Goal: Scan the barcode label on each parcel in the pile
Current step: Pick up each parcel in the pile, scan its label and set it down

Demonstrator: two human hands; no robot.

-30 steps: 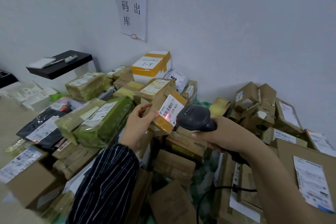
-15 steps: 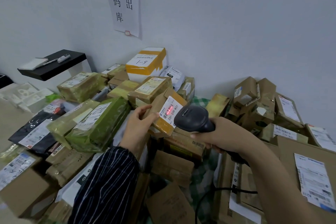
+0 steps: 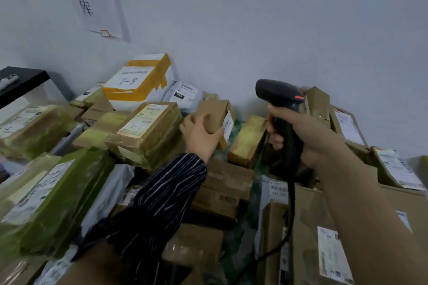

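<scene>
Wall: pale grey-white (image 3: 254,18), fills the upper half of the frame; parcels are stacked against its foot.
Sign: white sheet (image 3: 92,0) with handwritten black characters, upper left, cut off by the top edge.
Shelf: black (image 3: 20,78), far left edge; a small pale object lies on it, too blurred to name.
Pile: (image 3: 222,178) covers the lower half of the frame from edge to edge; mostly brown cartons, many with white labels.
White carton: yellow tape bands (image 3: 139,81), back of the pile, left of centre, against the wall.
Bag: grey mailer (image 3: 185,95), just right of the white carton.
Green parcel: (image 3: 58,196) lower left, wrapped in film, a white sheet on top.
Left hand: (image 3: 199,136) centre of the frame, fingers and thumb curled round a small brown box (image 3: 214,113), gripping its near left side; striped sleeve (image 3: 157,203) below it.
Box: centre, tilted; cannot tell whether its underside rests on the pile.
Label: white (image 3: 228,126), on the box's right-hand end, turned toward the scanner (image 3: 278,93); print blurred.
Right hand: (image 3: 308,132) right of centre, wrapped round the scanner handle; bare forearm runs to the lower right corner.
Scanner: black, upright, head above the hand, nose to the left; near the box, not touching.
Cable: black (image 3: 290,203), drops from the handle toward the bottom edge.
</scene>
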